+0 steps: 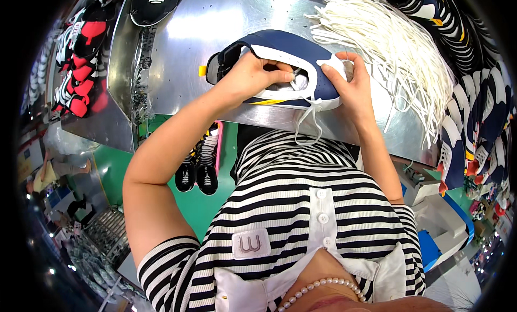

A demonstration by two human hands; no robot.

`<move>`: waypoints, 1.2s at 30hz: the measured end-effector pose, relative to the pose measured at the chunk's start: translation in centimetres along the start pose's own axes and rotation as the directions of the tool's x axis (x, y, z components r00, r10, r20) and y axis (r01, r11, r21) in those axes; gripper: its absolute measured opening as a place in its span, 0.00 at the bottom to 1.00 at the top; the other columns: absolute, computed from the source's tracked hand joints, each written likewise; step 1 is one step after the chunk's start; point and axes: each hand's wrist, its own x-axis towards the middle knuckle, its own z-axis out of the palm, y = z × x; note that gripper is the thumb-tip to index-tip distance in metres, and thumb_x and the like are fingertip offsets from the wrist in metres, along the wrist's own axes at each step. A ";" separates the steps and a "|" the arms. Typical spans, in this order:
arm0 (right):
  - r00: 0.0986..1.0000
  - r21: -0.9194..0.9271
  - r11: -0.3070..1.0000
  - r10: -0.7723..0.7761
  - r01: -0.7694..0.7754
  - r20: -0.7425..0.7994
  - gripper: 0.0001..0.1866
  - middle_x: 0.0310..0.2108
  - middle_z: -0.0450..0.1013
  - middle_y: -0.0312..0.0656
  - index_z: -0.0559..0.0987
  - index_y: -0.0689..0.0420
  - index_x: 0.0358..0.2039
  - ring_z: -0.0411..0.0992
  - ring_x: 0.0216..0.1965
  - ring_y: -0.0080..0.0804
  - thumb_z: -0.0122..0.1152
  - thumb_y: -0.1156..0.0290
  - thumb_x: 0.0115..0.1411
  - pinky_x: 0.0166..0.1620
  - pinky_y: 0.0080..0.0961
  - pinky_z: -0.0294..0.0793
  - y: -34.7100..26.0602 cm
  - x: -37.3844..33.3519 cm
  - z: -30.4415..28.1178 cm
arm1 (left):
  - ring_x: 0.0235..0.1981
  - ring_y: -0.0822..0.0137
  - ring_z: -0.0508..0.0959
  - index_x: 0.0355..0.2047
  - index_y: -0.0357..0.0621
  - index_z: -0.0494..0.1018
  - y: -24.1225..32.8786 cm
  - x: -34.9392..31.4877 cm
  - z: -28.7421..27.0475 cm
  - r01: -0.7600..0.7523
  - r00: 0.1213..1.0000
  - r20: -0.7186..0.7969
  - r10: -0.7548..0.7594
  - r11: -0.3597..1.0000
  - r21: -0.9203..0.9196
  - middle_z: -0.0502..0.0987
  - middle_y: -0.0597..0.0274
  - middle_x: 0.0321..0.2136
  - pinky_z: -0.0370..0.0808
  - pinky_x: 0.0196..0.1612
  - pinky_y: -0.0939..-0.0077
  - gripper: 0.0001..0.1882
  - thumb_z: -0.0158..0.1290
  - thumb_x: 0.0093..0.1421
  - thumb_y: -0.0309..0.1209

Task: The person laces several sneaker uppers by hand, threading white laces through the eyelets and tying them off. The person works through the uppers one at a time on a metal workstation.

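A navy upper with white trim, a shoe without a sole in view (280,41), lies over the steel table's near edge, its toe to the right. My left hand (250,77) reaches into the throat opening, thumb and forefinger pinched on what looks like a white shoelace end; the other fingers are partly hidden inside. My right hand (350,83) grips the toe, thumb on top and fingers wrapped round the far side. From the near side of the throat a white shoelace (311,123) hangs in a loop. Crumpled whitish stuffing shows inside the opening.
A large heap of white laces (388,48) covers the right of the steel table (188,59). Navy-and-white uppers (452,139) are stacked at the right edge. Black-and-red shoe parts (81,69) line the left; a black shoe (153,5) sits at the back. Laced black shoes (205,164) are below.
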 end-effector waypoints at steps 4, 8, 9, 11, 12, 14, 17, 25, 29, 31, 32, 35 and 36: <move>0.998 0.085 0.996 -0.016 0.011 0.059 0.25 0.34 0.75 0.44 0.71 0.62 0.45 0.73 0.31 0.24 0.71 0.63 0.53 0.35 0.21 0.73 -0.3 0.1 0.4 | 0.37 0.73 0.77 0.40 0.40 0.79 0.7 0.1 0.5 0.124 0.992 -0.021 -0.124 0.992 0.019 0.81 0.63 0.35 0.74 0.44 0.77 0.12 0.63 0.55 0.28; 0.997 0.075 0.996 -0.058 0.054 0.041 0.26 0.32 0.74 0.41 0.72 0.61 0.45 0.66 0.25 0.20 0.70 0.59 0.53 0.29 0.19 0.66 0.3 0.2 0.3 | 0.33 0.70 0.78 0.40 0.38 0.79 0.6 -0.6 -0.3 -0.028 0.981 -0.155 0.114 0.882 0.470 0.81 0.60 0.33 0.75 0.40 0.77 0.12 0.61 0.56 0.28; 0.997 0.098 0.994 -0.057 0.052 0.046 0.25 0.33 0.74 0.41 0.71 0.61 0.45 0.68 0.27 0.20 0.70 0.60 0.54 0.31 0.19 0.68 0.1 0.2 0.1 | 0.31 0.69 0.78 0.39 0.38 0.79 0.5 -0.9 -0.9 -0.077 0.959 -0.151 0.238 0.738 0.671 0.81 0.59 0.32 0.75 0.37 0.76 0.11 0.60 0.56 0.27; 0.997 0.190 0.981 -0.044 0.032 0.057 0.25 0.34 0.75 0.43 0.71 0.61 0.46 0.72 0.31 0.21 0.71 0.62 0.54 0.34 0.18 0.72 -0.7 0.2 -0.2 | 0.24 0.66 0.73 0.32 0.37 0.77 1.4 -2.7 -2.5 -0.279 0.789 -0.127 0.601 0.535 0.798 0.76 0.58 0.26 0.69 0.29 0.72 0.05 0.58 0.57 0.26; 0.997 0.138 0.989 -0.056 0.048 0.056 0.24 0.36 0.75 0.43 0.71 0.61 0.47 0.73 0.33 0.23 0.70 0.63 0.55 0.36 0.18 0.73 -0.9 0.4 -0.8 | 0.27 0.66 0.74 0.31 0.38 0.75 1.6 -3.9 -3.6 -0.250 0.714 -0.141 0.686 0.437 0.864 0.77 0.58 0.29 0.71 0.31 0.73 0.04 0.58 0.58 0.26; 1.000 0.214 0.977 -0.021 0.017 0.016 0.22 0.36 0.76 0.44 0.70 0.61 0.47 0.75 0.33 0.24 0.68 0.66 0.58 0.36 0.19 0.75 -1.3 0.3 -1.8 | 0.35 0.59 0.78 0.34 0.39 0.77 0.5 -6.0 -7.5 -0.030 0.590 -0.337 0.734 0.437 0.899 0.79 0.56 0.32 0.73 0.40 0.66 0.05 0.57 0.58 0.26; 1.000 0.238 0.971 0.010 -0.011 0.002 0.20 0.36 0.76 0.44 0.71 0.60 0.48 0.76 0.33 0.24 0.66 0.67 0.59 0.36 0.19 0.77 -1.5 0.1 -3.9 | 0.26 0.71 0.76 0.34 0.35 0.78 -3.9 -12.8 -20.3 0.382 0.447 -0.704 0.551 0.594 0.708 0.78 0.62 0.24 0.73 0.33 0.75 0.09 0.56 0.60 0.31; 0.947 -0.536 0.811 -0.314 0.234 -0.062 0.23 0.36 0.78 0.45 0.78 0.58 0.44 0.77 0.38 0.38 0.66 0.53 0.56 0.40 0.27 0.73 -0.7 1.1 -3.4 | 0.39 0.67 0.75 0.33 0.38 0.77 5.5 -9.0 -3.9 -0.494 0.782 -0.187 0.594 0.774 0.396 0.80 0.58 0.38 0.71 0.44 0.76 0.03 0.54 0.58 0.22; 0.906 -0.632 0.734 -0.407 0.247 -0.119 0.20 0.36 0.78 0.40 0.81 0.58 0.40 0.78 0.36 0.34 0.65 0.54 0.57 0.39 0.27 0.75 -2.2 1.0 -4.4 | 0.47 0.55 0.75 0.29 0.39 0.78 8.7 -4.3 1.0 -0.620 0.696 -0.034 0.717 0.624 0.476 0.74 0.49 0.53 0.70 0.51 0.64 0.04 0.60 0.52 0.24; 0.927 -0.372 0.888 -0.345 0.271 -0.148 0.15 0.30 0.75 0.36 0.81 0.58 0.40 0.74 0.30 0.28 0.66 0.62 0.57 0.35 0.23 0.72 -2.7 0.5 -4.7 | 0.48 0.57 0.74 0.29 0.40 0.78 8.2 -2.4 0.8 -0.563 0.680 -0.113 0.724 0.615 0.553 0.76 0.54 0.49 0.70 0.50 0.65 0.04 0.61 0.52 0.24; 0.965 -0.160 0.958 -0.251 0.237 -0.074 0.14 0.29 0.74 0.35 0.81 0.59 0.40 0.72 0.29 0.26 0.67 0.65 0.57 0.35 0.21 0.71 -3.4 0.2 -5.1 | 0.47 0.57 0.73 0.29 0.41 0.78 8.4 -1.9 1.0 -0.572 0.627 -0.031 0.779 0.486 0.661 0.77 0.58 0.47 0.70 0.49 0.66 0.04 0.61 0.51 0.24; 0.928 0.109 0.939 -0.341 0.327 0.151 0.10 0.31 0.69 0.31 0.81 0.60 0.39 0.66 0.34 0.16 0.67 0.71 0.56 0.38 0.15 0.66 -4.7 -1.2 -3.3 | 0.47 0.61 0.73 0.30 0.39 0.78 7.9 -0.1 2.8 -0.599 0.611 0.064 0.789 0.408 0.690 0.78 0.57 0.46 0.69 0.47 0.71 0.04 0.60 0.53 0.23; 0.942 0.218 0.940 -0.298 0.262 0.155 0.10 0.33 0.69 0.31 0.81 0.60 0.38 0.66 0.35 0.15 0.67 0.71 0.57 0.39 0.15 0.65 -4.8 -1.2 -2.1 | 0.45 0.61 0.73 0.31 0.40 0.78 7.6 0.5 3.4 -0.613 0.621 0.063 0.781 0.434 0.660 0.78 0.59 0.44 0.69 0.48 0.70 0.04 0.60 0.53 0.23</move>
